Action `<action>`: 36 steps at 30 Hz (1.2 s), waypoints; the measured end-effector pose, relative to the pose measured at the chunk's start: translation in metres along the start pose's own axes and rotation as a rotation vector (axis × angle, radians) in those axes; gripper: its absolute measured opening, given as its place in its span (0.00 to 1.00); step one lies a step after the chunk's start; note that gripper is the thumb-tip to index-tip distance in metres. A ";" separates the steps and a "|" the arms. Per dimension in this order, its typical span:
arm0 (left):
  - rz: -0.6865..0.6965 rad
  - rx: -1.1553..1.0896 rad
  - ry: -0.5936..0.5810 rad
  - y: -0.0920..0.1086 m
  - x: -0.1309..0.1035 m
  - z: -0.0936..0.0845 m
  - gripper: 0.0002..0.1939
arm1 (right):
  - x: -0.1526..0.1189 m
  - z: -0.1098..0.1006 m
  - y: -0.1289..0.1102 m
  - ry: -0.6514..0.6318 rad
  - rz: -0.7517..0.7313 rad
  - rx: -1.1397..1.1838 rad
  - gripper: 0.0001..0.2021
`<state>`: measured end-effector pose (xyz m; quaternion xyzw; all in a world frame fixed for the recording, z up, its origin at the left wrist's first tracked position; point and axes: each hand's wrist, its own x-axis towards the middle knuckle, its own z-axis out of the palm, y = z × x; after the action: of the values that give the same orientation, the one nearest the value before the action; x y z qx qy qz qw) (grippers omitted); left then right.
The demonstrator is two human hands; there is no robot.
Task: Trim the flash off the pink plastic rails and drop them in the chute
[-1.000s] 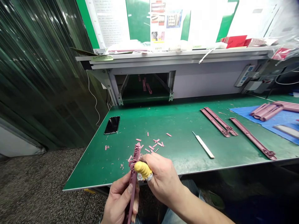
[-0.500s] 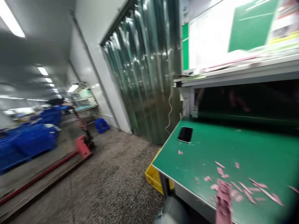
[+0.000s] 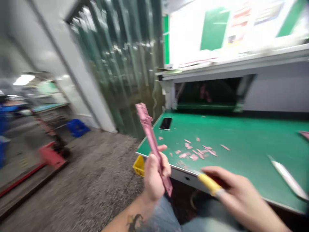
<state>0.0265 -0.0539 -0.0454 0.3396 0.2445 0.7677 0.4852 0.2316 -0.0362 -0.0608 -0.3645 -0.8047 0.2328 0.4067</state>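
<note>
My left hand [image 3: 155,175] is closed around a long, narrow pink plastic part [image 3: 147,129], which tilts up to the left in front of the bench edge. In my right hand [image 3: 238,190] is a yellow-handled tool [image 3: 209,184], pointing left toward the pink part but apart from it. Its tip is blurred, so its kind is unclear. Several pink scraps [image 3: 193,157] lie scattered on the green bench top [image 3: 246,135] beyond my hands. Further right on the bench rests a slim white pointed tool [image 3: 287,177].
A black phone [image 3: 165,123] lies near the bench's left corner. Above the bench runs a shelf [image 3: 217,69]. A yellow crate [image 3: 139,166] sits on the floor beside it. To the left are a strip curtain [image 3: 118,61], a red pallet jack [image 3: 53,156] and a blue crate [image 3: 77,127].
The view has swung right, showing more of the bench. Both my hands have come into view. The pink part, earlier low over the bench edge, is now raised and tilted left.
</note>
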 end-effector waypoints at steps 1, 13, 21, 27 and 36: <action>0.018 -0.027 -0.020 0.004 0.006 0.010 0.23 | 0.001 -0.001 -0.012 -0.094 0.038 -0.042 0.11; 0.292 0.219 -0.216 0.010 0.000 0.056 0.27 | 0.002 -0.004 -0.044 -0.218 -0.022 -0.344 0.19; 0.215 0.240 -0.252 0.001 -0.009 0.070 0.27 | -0.004 -0.011 -0.039 -0.110 0.096 -0.388 0.12; 0.096 0.249 -0.325 -0.018 -0.008 0.080 0.28 | -0.010 -0.023 -0.016 -0.041 0.156 -0.358 0.11; 0.026 0.202 -0.325 -0.047 0.032 0.109 0.27 | -0.013 -0.057 0.044 0.200 0.314 0.296 0.10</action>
<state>0.1268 -0.0005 0.0020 0.5093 0.2343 0.6805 0.4718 0.3018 -0.0143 -0.0651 -0.4428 -0.6508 0.3714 0.4924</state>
